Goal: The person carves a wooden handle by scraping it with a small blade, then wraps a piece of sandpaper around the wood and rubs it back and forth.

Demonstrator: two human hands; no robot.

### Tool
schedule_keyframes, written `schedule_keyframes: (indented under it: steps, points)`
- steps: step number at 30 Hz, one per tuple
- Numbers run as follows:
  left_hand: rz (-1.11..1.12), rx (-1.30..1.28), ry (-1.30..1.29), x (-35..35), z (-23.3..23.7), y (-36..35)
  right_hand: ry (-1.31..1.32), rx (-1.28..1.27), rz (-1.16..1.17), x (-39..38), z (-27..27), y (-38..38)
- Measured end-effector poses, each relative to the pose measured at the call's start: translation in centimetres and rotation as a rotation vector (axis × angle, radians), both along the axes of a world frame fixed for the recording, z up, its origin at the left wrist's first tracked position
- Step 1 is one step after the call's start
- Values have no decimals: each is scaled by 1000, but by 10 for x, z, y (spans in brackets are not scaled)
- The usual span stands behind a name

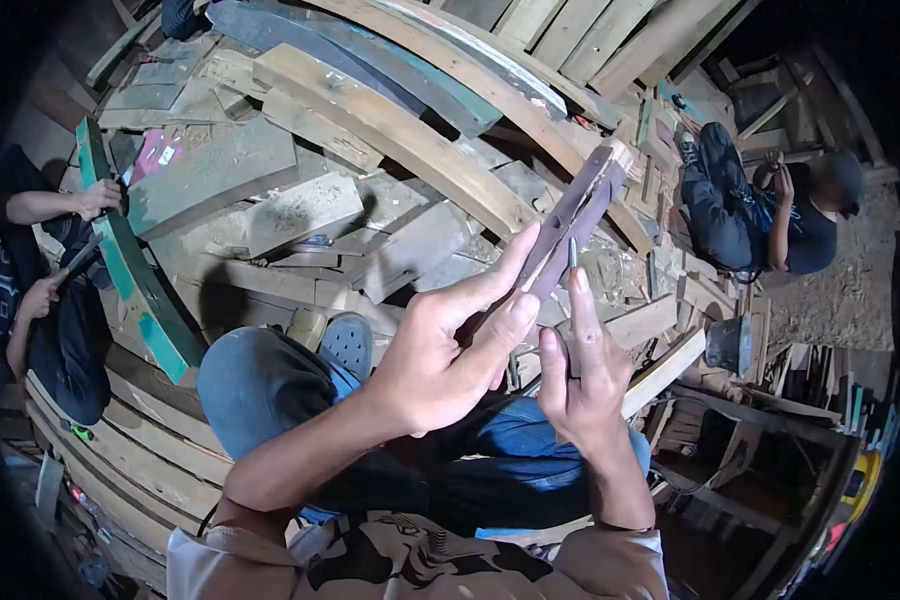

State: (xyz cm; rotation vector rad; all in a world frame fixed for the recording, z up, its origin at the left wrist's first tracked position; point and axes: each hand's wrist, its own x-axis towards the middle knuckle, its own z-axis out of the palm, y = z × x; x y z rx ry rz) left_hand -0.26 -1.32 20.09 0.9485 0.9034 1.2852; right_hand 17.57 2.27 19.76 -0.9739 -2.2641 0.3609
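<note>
Head view: the wooden piece [582, 208] is in my hands just right of centre, slanting from the middle of the frame toward the upper right, its long face purplish brown with a lengthwise gap and its far end pale and rough. My left grip [435, 350] is clamped on its lower end, thumb and fingers pressed against the wood. My right grip [588, 375] is closed around a slim metal tool [572, 252], mostly hidden by my fingers; its narrow end shows above my raised forefinger, close against the piece's edge, though I cannot tell whether it touches. Below my arms are my bent legs in blue jeans [515, 430], and a grey clog [347, 343] shows left of my left wrist. Past the piece, long curved beams [390, 125] sweep across the top of the frame over scattered boards [305, 212], some dusted with wood debris. At the left edge, a person's hand [98, 200] rests on a green-painted beam [135, 265], and their other hand [40, 297] holds a stick-like handle [78, 258]. At the upper right sits another person [808, 225] in dark clothes, hands raised in front. A black container [727, 343] stands below them, and long planks [140, 440] run through the lower left.
</note>
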Motion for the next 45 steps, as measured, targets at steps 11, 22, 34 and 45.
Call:
schedule_keyframes:
  steps: [11, 22, 34, 45]
  points:
    - [98, 20, 96, 5, -10, 3, 13, -79, -19, -11, 3, -2]
    - [91, -20, 117, 2, -10, 5, 47, -84, 0, -12, 0, -1]
    - [58, -122, -40, 2, 0, 1, -144, -49, -8, -9, 8, -2]
    - [14, -132, -124, -6, 2, 3, -28, -54, -34, -3, 14, 2]
